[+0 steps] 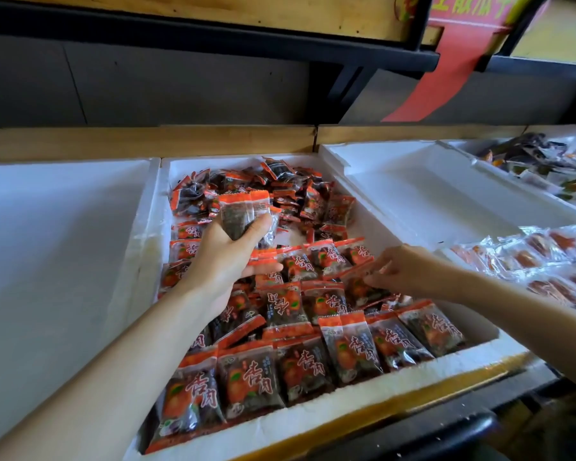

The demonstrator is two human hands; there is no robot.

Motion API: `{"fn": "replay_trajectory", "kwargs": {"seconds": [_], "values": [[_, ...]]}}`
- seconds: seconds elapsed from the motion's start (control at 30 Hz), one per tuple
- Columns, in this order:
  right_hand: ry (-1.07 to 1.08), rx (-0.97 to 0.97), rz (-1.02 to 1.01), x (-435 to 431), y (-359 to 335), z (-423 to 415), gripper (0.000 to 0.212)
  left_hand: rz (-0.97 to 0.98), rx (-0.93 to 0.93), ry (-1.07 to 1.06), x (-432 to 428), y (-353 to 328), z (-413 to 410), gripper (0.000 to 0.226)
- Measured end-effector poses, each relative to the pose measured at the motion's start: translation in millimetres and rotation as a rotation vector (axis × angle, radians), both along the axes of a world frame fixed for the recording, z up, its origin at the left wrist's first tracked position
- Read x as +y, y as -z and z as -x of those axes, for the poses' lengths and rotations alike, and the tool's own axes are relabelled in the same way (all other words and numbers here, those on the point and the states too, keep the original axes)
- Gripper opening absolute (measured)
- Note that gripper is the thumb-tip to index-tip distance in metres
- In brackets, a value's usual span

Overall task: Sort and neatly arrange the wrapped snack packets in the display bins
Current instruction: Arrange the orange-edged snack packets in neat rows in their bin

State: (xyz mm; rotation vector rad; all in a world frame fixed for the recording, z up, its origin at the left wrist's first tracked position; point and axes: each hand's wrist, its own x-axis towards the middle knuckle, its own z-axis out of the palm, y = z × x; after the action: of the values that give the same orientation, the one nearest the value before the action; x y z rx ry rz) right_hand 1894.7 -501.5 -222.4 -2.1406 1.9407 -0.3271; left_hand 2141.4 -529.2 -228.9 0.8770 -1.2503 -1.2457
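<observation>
Now the left hand (pixel 226 257) grips a small stack of packets (pixel 246 214) above the foam bin (pixel 363 405). To its right, the right hand (pixel 403 271) pinches the edge of a single packet (pixel 359 289) lying in the bin among neat rows (pixel 346 347).

Shop, foam display bins (pixel 313 417) of snack packets (pixel 246 380), red sale tag (pixel 446 71)

- Hands: we count two, left hand (pixel 226 257) and right hand (pixel 403 271).
- White foam bins (pixel 376 227): we count five.
- Orange snack packets (pixel 246 380): dozens, beyond our exact count.
- Red paper strip (pixel 446 71): one.
</observation>
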Motion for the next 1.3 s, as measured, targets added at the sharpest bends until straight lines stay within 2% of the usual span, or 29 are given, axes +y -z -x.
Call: {"fn": "replay_trajectory", "kwargs": {"seconds": [0.03, 0.1, 0.27, 0.37, 0.47, 0.53, 0.6, 0.77, 0.93, 1.07, 1.17, 1.23, 1.3], "values": [[-0.020, -0.009, 0.005, 0, 1, -3, 0.024, 0.000, -0.007, -0.001, 0, 0, 0, 0.026], [-0.057, -0.017, 0.008, -2, 3, -7, 0.012, 0.000, -0.028, -0.001, 2, 0, 1, 0.023], [-0.093, 0.028, -0.017, -6, 10, -13, 0.023, -0.018, -0.042, 0.005, 3, 0, 1, 0.017], [-0.058, 0.071, -0.008, -4, 7, -15, 0.026, -0.042, -0.043, 0.028, 6, -2, 2, 0.016], [-0.007, 0.061, 0.046, -1, 2, -16, 0.038, -0.068, -0.029, 0.048, 10, -4, 4, 0.013], [-0.022, -0.063, 0.156, 3, -2, -22, 0.041, -0.072, -0.024, 0.059, 12, -6, 5, 0.016], [-0.061, -0.269, 0.196, 9, -10, -35, 0.039, -0.073, -0.032, 0.079, 15, -8, 7, 0.017], [-0.117, -0.766, 0.035, 17, -18, -70, 0.035, -0.101, 0.017, 0.104, 24, -15, 15, 0.011], [-0.088, -0.999, 0.031, 15, -15, -71, 0.025, -0.142, 0.033, 0.162, 27, -19, 12, 0.011], [-0.004, -1.028, 0.157, 13, -15, -62, 0.019, -0.120, 0.042, 0.118, 25, -16, 13, 0.012], [0.022, -0.940, 0.390, 12, -16, -52, 0.010, -0.158, 0.039, 0.069, 25, -11, 9, 0.017], [-0.053, -0.792, 0.599, 15, -14, -51, 0.012, -0.228, 0.094, 0.107, 29, -14, 11, 0.017], [-0.226, -0.534, 0.774, 18, -8, -52, 0.017, -0.281, 0.097, 0.114, 28, -24, 22, 0.021]]}}
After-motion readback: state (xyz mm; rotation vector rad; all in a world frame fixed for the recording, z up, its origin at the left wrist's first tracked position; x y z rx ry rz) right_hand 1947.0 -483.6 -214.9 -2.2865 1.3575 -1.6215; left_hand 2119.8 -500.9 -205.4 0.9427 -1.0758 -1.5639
